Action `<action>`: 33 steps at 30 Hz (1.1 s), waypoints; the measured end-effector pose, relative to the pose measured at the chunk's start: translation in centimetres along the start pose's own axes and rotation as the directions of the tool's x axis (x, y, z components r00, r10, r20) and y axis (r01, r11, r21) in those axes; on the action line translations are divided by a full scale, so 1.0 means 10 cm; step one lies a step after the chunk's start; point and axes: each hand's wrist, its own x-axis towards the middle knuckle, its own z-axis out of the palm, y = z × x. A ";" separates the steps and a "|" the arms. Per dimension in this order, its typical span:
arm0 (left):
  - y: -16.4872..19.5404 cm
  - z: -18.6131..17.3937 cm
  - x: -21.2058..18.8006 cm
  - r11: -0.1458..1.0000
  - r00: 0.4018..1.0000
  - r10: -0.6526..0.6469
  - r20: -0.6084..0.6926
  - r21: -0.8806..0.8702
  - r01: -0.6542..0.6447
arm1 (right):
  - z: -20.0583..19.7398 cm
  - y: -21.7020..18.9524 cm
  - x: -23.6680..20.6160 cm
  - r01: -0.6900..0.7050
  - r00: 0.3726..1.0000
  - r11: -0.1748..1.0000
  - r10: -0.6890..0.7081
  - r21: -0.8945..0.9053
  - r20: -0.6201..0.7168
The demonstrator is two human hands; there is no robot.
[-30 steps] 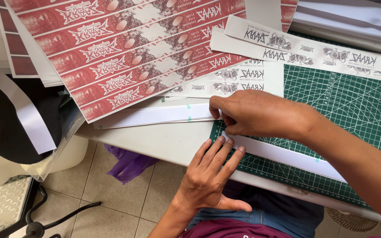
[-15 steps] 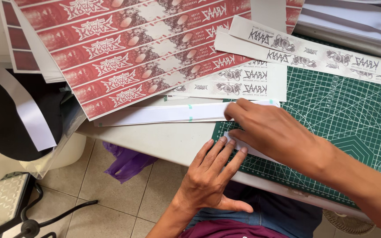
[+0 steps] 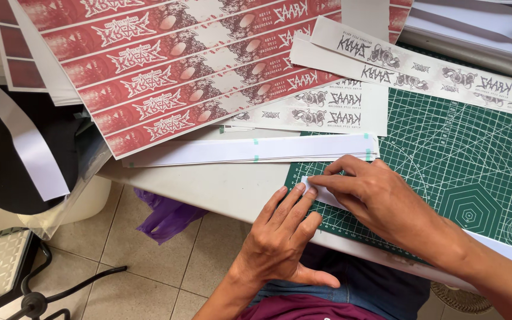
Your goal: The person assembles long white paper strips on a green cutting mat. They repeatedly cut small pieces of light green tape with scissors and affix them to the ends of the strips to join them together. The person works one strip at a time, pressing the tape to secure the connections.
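A narrow white paper strip (image 3: 321,192) lies along the near edge of a green cutting mat (image 3: 445,160). My right hand (image 3: 380,198) lies over the strip with its fingertips pinching its left end. My left hand (image 3: 280,237) rests flat at the table's edge, its fingertips touching the same end of the strip. Most of the strip is hidden under my right hand and forearm.
A stack of plain white strips (image 3: 250,149) lies just behind my hands. Red printed sheets (image 3: 179,71) and black-and-white printed strips (image 3: 422,65) cover the back of the table. A purple cloth (image 3: 167,214) hangs below the table, and a black stand (image 3: 37,299) sits on the tiled floor.
My right hand has slid rightward and toward me along the strip, from the stack's edge to the mat's near edge. The left hand has stayed in place.
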 end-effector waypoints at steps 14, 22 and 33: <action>0.01 -0.01 0.00 1.000 1.000 -0.025 0.009 -0.018 0.026 | -0.01 -0.14 0.04 -0.026 0.999 0.995 0.028 -0.094 0.023; 0.00 0.00 0.00 1.000 1.000 -0.005 -0.005 -0.017 0.005 | -0.02 -0.17 0.01 -0.047 0.997 0.988 0.055 -0.146 0.055; 0.01 0.01 0.01 1.000 1.000 0.001 0.003 0.028 -0.002 | -0.02 0.09 -0.08 -0.076 0.997 0.992 0.076 0.105 0.006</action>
